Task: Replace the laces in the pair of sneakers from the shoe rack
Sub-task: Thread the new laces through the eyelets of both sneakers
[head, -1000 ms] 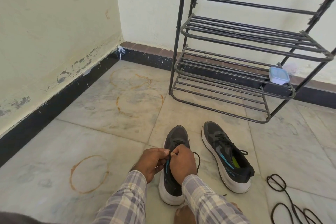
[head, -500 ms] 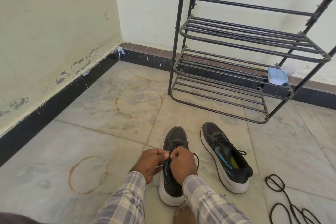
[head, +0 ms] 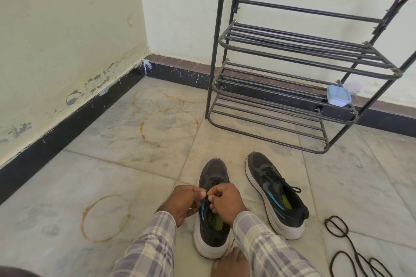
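grey sneaker [head: 214,168] beneath left hand [head: 185,203], right hand [head: 225,202]; both pinch lace [head: 215,180].

Floor [head: 67,186]: 2 sneakers [head: 271,186], rack [head: 292,48], likely laces [head: 337,236].

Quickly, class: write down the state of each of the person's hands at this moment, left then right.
Left hand: closed, pinching the lace of the nearer sneaker.
Right hand: closed, pinching the same lace.
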The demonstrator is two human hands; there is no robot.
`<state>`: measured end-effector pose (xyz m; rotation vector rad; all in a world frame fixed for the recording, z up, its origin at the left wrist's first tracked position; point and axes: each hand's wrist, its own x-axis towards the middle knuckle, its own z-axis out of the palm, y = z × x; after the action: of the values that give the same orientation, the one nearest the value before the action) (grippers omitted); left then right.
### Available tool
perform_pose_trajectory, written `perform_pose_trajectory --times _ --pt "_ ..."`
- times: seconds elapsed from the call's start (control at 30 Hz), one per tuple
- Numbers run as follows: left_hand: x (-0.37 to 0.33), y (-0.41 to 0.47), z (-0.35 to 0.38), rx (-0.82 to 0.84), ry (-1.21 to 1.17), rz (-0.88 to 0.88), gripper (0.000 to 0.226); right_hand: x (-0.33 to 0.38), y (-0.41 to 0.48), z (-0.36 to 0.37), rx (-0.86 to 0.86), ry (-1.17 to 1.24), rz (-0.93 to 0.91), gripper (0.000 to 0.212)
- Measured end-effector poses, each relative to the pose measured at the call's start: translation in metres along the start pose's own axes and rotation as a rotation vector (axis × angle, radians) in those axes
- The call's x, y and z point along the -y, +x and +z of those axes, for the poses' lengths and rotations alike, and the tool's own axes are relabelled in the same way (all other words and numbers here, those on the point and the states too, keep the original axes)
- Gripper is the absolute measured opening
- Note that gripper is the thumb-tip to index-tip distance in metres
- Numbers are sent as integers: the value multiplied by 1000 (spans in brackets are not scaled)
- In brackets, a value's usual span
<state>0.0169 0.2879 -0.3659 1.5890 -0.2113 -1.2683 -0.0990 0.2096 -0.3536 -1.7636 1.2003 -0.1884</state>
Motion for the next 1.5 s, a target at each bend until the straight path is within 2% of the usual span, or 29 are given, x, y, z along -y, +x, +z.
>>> perform_pose_trajectory --times 0.1,0.2,0.37,0.53,0.83,1.13,1.27,1.4,1.47,1.5 --pt "-6 1 -1 34 96 11 14 -1 -3 -1 -10 29 18 17" --pt "-5 2 0 2 119 46 16 -3 -4 6 -86 5 24 18" --pt "1 4 -1 -37 68 41 8 -6 -6 13 -132 31 23 21" --pt "2 4 2 -56 11 -3 12 -6 -8 15 -167 24 36 20" --pt "4 4 2 -41 -46 -43 14 1 -11 16 -193 -150 -30 14" --pt "7 2 3 -25 -79 -36 15 9 -13 23 -200 -244 23 10" --pt "8 1 2 -27 -101 -45 14 12 -14 21 -162 -240 41 12" --pt "8 2 2 -38 -112 -44 14 23 -14 4 -6 -253 70 35" --pt "8 2 2 -36 -103 -44 14 22 -11 -1 75 -279 64 36" --pt "7 1 2 -31 -98 -45 14 20 -10 0 55 -267 45 32"
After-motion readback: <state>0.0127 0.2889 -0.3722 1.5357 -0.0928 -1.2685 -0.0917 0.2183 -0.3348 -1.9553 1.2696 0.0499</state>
